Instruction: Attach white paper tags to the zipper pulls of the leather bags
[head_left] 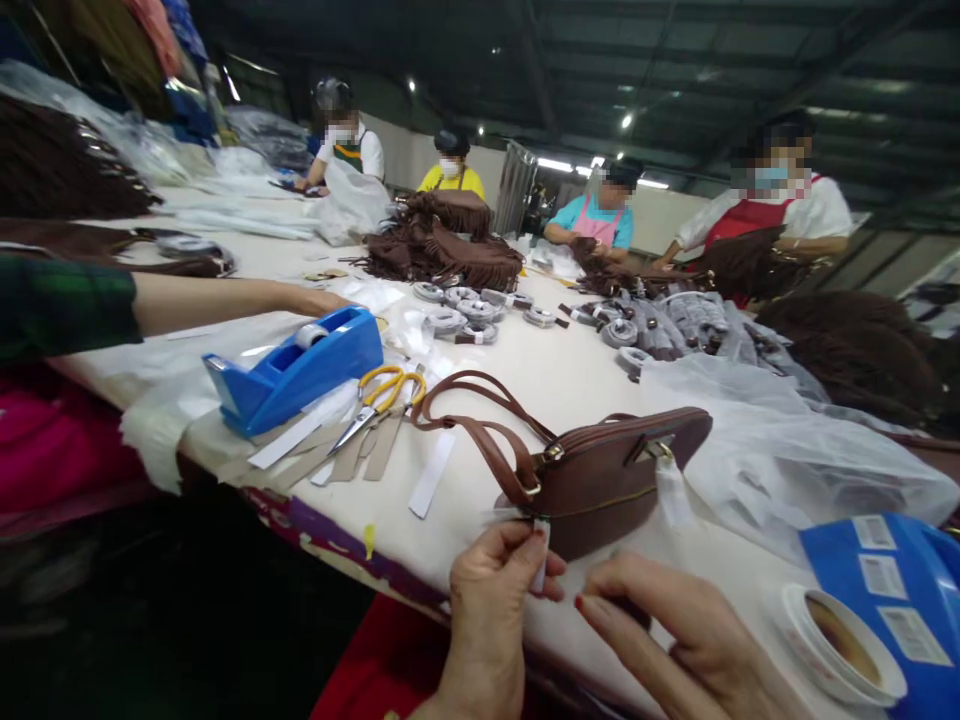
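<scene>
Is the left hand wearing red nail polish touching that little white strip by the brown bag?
Touching. The head view shows the left hand pinching the white strip between thumb and fingers, beside the brown bag.

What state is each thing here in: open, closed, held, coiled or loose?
Brown handbag: zip top looks closed.
Strap: looped.
White strip: pinched in the left hand.
Right hand: fingers bent, apart from the handbag; grip unclear.
Scissors: lying unheld; blades look closed.
Blue tape dispenser: holding a roll.
Grey bundles: coiled.
Plastic sheeting: crumpled.
</scene>
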